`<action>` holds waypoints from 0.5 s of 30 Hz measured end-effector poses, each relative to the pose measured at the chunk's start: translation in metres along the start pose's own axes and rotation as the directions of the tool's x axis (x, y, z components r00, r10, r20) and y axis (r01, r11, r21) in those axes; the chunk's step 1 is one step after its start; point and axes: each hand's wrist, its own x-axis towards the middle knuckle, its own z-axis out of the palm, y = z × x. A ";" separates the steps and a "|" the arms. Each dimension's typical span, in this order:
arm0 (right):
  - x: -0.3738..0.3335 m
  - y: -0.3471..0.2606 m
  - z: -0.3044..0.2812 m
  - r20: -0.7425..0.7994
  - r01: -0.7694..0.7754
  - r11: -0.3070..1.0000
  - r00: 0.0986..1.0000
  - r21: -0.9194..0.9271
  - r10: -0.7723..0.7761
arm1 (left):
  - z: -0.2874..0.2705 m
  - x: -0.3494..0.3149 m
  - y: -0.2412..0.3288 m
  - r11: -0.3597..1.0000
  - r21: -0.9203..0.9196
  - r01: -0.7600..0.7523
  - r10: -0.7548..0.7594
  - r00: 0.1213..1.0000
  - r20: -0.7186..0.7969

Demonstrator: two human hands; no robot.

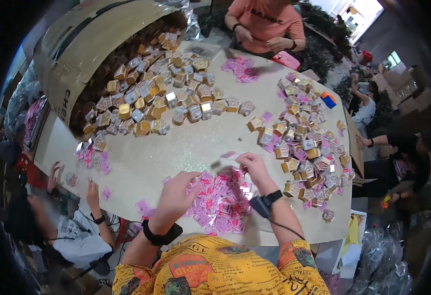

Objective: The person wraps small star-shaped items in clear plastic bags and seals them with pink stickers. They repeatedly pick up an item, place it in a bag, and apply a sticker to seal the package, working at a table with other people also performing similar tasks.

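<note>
A heap of small pink printed packets (220, 206) lies on the table in front of me. My left hand (176, 196) hovers at the heap's left side, thumb apart from the fingers, with nothing visible in it. Over the heap's far right edge is my right hand (256, 169), its fingers curled into a pinch; whatever they may hold is too small to make out. Just left of those fingertips, a blurred pink piece (229, 154) shows above the table. Each wrist wears a black band.
A large cardboard box (73, 59) on its side spills gold-and-clear faceted containers (156, 98) at far left. More such containers (304, 142) mixed with pink packets cover the table's right side, near an orange-and-blue object (328, 100). Other people sit left and far across the table (146, 152).
</note>
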 end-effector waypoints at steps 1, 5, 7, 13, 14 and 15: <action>-0.009 -0.005 0.009 0.009 0.038 0.999 0.999 0.000 -0.038 | 0.005 0.003 0.008 0.999 0.035 -0.024 0.024 1.000 0.010; -0.050 -0.018 0.032 0.133 0.127 0.992 0.983 -0.024 -0.123 | 0.026 0.012 0.016 0.971 0.143 -0.191 0.187 0.982 0.037; -0.064 -0.014 0.040 0.181 0.082 0.993 0.979 0.085 -0.096 | 0.032 0.009 0.016 0.967 0.138 -0.216 0.213 0.976 0.034; -0.087 0.008 0.050 0.151 0.177 0.984 0.972 0.033 -0.180 | 0.043 -0.010 0.003 0.942 0.183 -0.279 0.273 0.960 0.059; -0.088 0.015 0.053 0.112 0.213 0.975 0.969 0.063 -0.219 | 0.042 -0.013 0.004 0.948 0.178 -0.265 0.259 0.964 0.056; -0.092 0.017 0.057 0.072 0.246 0.965 0.965 0.090 -0.253 | 0.042 -0.016 0.004 0.954 0.170 -0.248 0.243 0.969 0.053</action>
